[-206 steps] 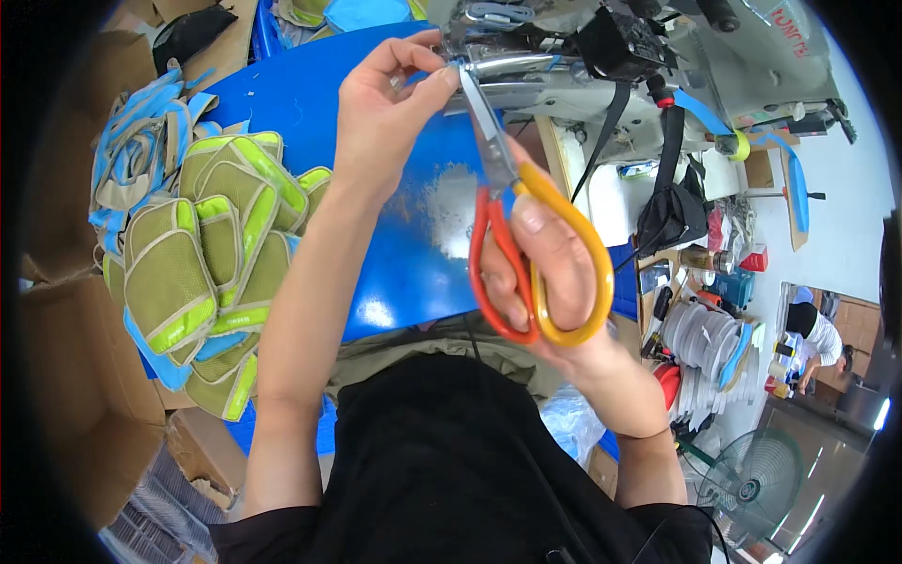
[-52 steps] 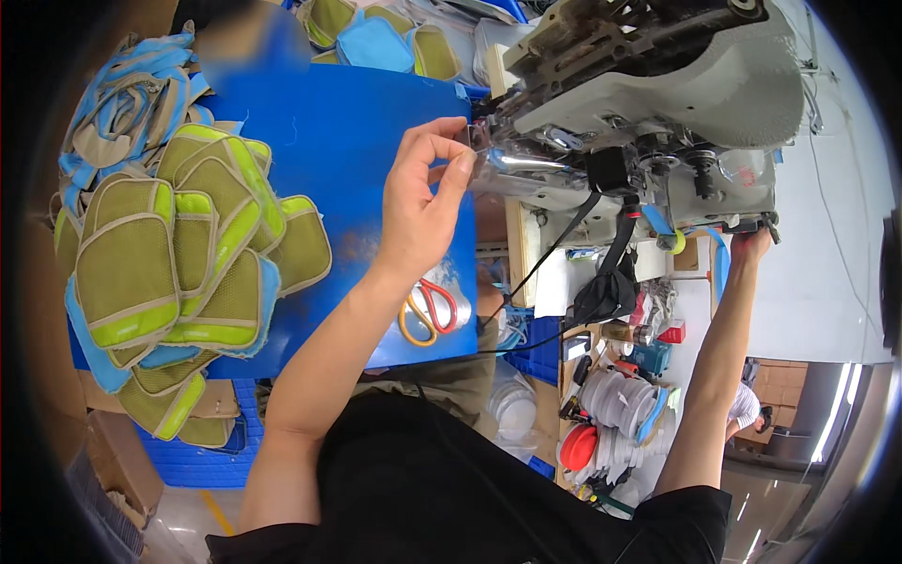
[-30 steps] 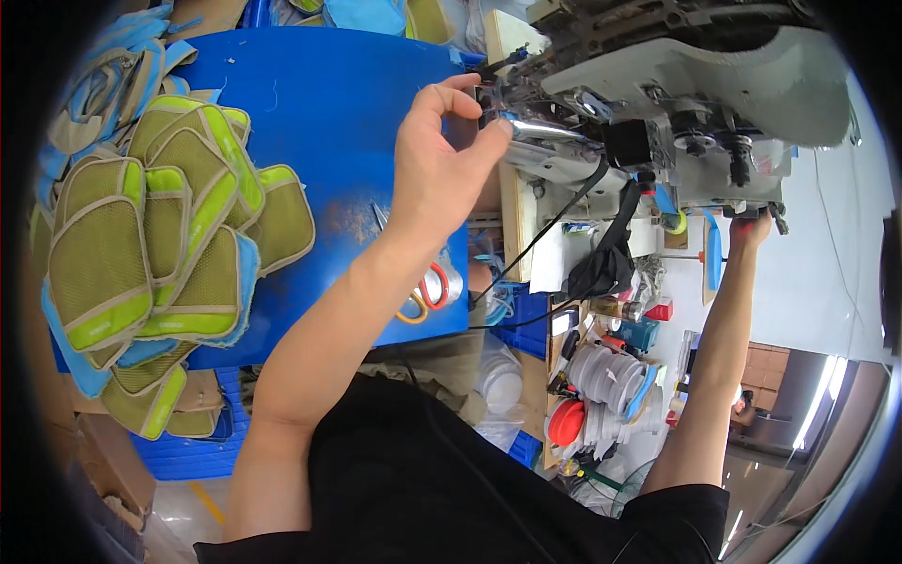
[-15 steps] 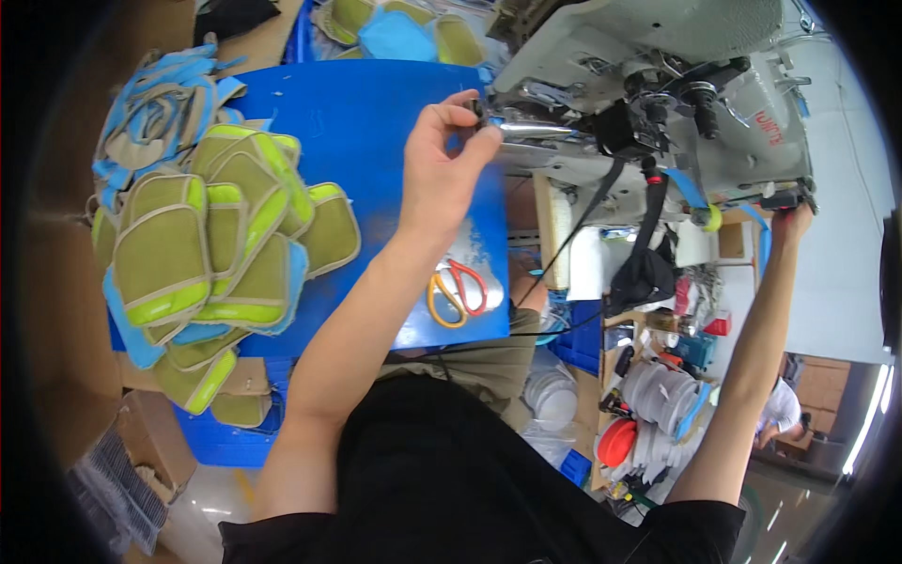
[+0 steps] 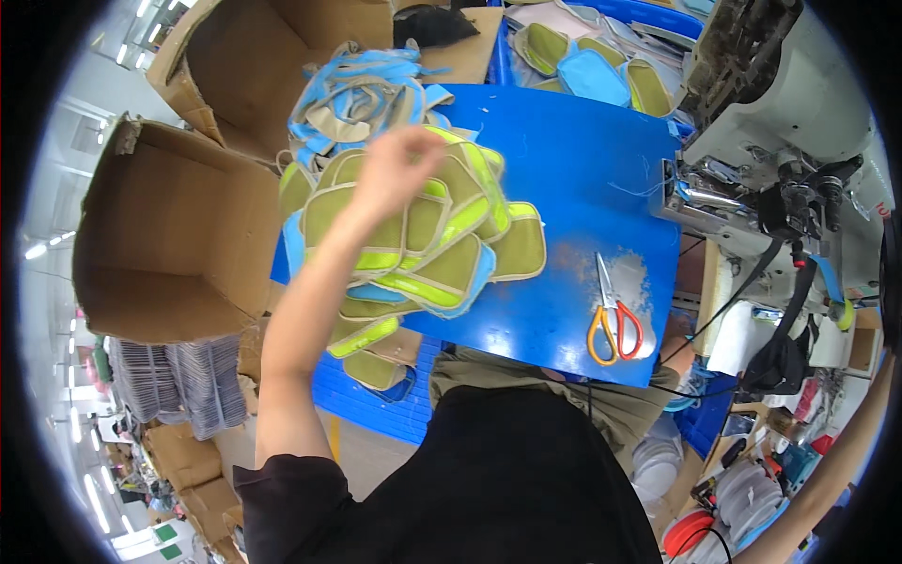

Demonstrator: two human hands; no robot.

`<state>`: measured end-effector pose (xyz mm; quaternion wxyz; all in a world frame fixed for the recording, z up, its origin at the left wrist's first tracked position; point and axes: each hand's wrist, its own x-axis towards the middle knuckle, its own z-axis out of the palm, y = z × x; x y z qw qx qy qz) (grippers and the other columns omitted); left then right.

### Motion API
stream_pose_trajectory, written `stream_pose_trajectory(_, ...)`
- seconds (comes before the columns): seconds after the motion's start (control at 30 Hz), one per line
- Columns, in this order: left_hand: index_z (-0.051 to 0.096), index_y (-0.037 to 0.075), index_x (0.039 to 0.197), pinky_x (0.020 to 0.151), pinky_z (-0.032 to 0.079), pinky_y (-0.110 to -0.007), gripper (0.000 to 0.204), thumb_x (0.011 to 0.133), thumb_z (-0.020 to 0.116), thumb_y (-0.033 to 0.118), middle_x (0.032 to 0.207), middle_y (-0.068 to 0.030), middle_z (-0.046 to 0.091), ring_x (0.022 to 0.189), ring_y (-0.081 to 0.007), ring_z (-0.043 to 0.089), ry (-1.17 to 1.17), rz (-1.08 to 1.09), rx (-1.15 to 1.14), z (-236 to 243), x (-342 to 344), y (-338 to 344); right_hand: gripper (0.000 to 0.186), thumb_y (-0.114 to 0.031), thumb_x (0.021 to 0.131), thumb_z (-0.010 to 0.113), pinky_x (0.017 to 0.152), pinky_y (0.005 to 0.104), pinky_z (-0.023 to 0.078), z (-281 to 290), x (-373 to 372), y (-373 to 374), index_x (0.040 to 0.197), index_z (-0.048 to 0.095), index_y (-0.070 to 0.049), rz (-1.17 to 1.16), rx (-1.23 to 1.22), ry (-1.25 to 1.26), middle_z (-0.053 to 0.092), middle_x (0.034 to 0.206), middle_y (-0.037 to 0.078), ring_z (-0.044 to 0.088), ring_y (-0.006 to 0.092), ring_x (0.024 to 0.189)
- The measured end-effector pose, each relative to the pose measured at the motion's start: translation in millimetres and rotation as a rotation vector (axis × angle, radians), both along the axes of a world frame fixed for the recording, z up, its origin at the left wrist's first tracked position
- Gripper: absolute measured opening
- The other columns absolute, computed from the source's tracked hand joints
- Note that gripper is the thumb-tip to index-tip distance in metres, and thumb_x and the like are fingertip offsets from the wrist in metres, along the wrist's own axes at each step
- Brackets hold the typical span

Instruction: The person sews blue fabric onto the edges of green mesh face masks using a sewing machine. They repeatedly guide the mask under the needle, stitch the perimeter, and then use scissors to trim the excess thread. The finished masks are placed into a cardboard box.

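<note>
The green mesh pouches (image 5: 445,267) lie heaped on the blue counter (image 5: 564,150); loosely overlapped, they might slide if tugged. Above them is the left hand (image 5: 399,167), blurred, its grip unclear; the right hand is out of view.

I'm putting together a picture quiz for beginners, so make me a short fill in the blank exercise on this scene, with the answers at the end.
1. The tabletop is coloured ____.
2. The scissors have one orange handle and one ____ handle.
3. The hand that shows over the pile of olive pieces is the person's ____ one.
4. In the picture, the scissors lie to the ____ of that pile.

Missing words: blue; red; left; right.
</note>
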<state>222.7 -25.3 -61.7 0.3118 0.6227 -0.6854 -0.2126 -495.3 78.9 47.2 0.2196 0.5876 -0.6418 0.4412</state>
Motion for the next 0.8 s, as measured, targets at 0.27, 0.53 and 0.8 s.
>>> stream_pose_trajectory(0.27, 0.077, 0.016, 0.109, 0.091, 0.055, -0.045, 0.033, 0.080, 0.074, 0.029, 0.108, -0.0137, 0.074, 0.106, -0.0335, 0.069, -0.812, 0.293, 0.309, -34, 138, -97, 0.042, -0.018, 0.092, 0.064, 0.093, 0.0381, 0.051, -72, 207, 4, 0.132, 0.059, -0.006, 0.480, 0.579, 0.099, 0.064, 0.121, 0.011, 0.063, 0.0229, 0.108)
stream_pose_trajectory(0.53, 0.067, 0.006, 0.093, 0.069, 0.051, -0.032, 0.015, 0.095, 0.065, 0.020, 0.082, -0.0032, 0.068, 0.075, -0.0151, 0.063, 0.007, 0.251, -0.319, 42, 247, -128, 0.045, -0.018, 0.090, 0.066, 0.096, 0.0375, 0.049, -93, 237, -2, 0.132, 0.058, -0.004, 0.464, 0.739, 0.117, 0.063, 0.125, 0.012, 0.060, 0.0229, 0.112)
stream_pose_trajectory(0.8, 0.056, 0.002, 0.118, 0.084, 0.059, -0.032, 0.022, 0.105, 0.056, 0.020, 0.112, -0.0078, 0.069, 0.093, -0.0138, 0.069, 1.012, -0.133, -0.198, 201, 72, 12, 0.048, -0.018, 0.088, 0.068, 0.098, 0.0369, 0.047, -68, 198, 22, 0.132, 0.057, -0.003, 0.288, 0.674, 0.090, 0.061, 0.128, 0.013, 0.058, 0.0228, 0.116)
